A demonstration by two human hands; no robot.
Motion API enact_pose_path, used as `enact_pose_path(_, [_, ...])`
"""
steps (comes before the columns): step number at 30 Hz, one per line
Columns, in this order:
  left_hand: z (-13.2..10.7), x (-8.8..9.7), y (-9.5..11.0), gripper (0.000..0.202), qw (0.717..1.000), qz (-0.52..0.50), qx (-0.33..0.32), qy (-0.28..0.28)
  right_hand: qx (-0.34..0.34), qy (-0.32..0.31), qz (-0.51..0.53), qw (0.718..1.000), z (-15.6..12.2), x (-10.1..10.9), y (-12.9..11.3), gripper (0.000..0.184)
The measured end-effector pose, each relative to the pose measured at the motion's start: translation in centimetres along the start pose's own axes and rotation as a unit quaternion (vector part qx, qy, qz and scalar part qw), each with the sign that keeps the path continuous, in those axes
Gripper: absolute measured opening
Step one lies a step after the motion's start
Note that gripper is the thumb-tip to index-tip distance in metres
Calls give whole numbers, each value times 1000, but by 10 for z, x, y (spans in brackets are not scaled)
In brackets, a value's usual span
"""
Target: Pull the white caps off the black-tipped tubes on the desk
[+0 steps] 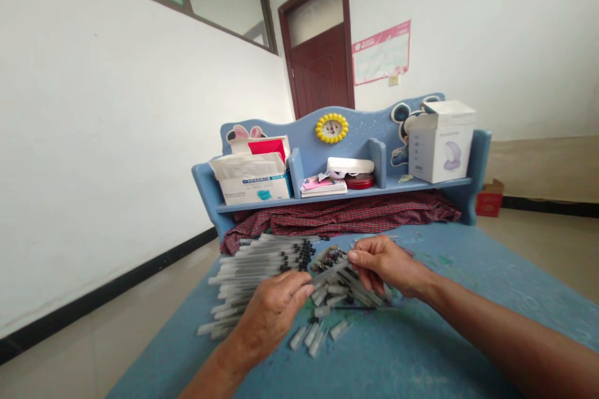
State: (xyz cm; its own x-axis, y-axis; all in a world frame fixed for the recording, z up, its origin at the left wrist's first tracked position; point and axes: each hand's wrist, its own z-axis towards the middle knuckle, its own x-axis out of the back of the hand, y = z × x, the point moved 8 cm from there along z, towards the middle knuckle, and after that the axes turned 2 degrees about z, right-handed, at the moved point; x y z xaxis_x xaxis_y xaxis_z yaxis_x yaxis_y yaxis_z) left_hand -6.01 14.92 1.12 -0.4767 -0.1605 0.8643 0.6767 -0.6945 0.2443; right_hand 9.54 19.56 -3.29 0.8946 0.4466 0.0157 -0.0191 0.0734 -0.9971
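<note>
A slim, translucent pen barrel [330, 272] spans the gap between my two hands. My left hand [277, 304] pinches its near end between thumb and fingers. At the other end, the fingertips of my right hand [384, 263] are closed on it. Left of the hands lies a stack of similar translucent barrels [248, 269], many with black tips pointing right. Under and between my hands is a loose heap of short clear pen caps [336, 290] and dark pen parts. A few caps [314, 341] lie apart, nearer to me on the tabletop.
The blue desk [374, 355] has a raised shelf at its back with a mask box [255, 190], a stack of papers [322, 187], a red round tin [360, 182] and a white carton [442, 143]. Folded plaid cloth [346, 213] lies beneath the shelf.
</note>
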Motion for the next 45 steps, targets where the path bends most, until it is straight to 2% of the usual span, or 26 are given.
enact_pose_path(8, [2,-4,0,30,996,-57,45,-56,7,-61,-12,998,-4,0,-6,36])
enact_pose_path(16, [1,-5,-2,30,995,-62,58,-60,-9,-83,-66,994,-5,2,-3,40])
enact_pose_path(20, [2,-4,0,30,995,-59,55,-58,-16,-80,-68,994,-6,2,-1,41])
enact_pose_path(26, [1,-7,-1,31,995,-58,49,-65,4,-74,-46,996,-2,4,-3,33])
enact_pose_path(32, [1,-7,-4,29,995,-64,57,-56,-16,-38,-129,991,-4,3,-1,37])
enact_pose_path(39, [1,-8,-1,29,995,-66,56,-56,-18,-44,-83,995,-6,0,-3,36])
enact_pose_path(45, [0,-10,-5,28,994,-71,65,-55,-25,-15,-144,989,-4,6,4,40])
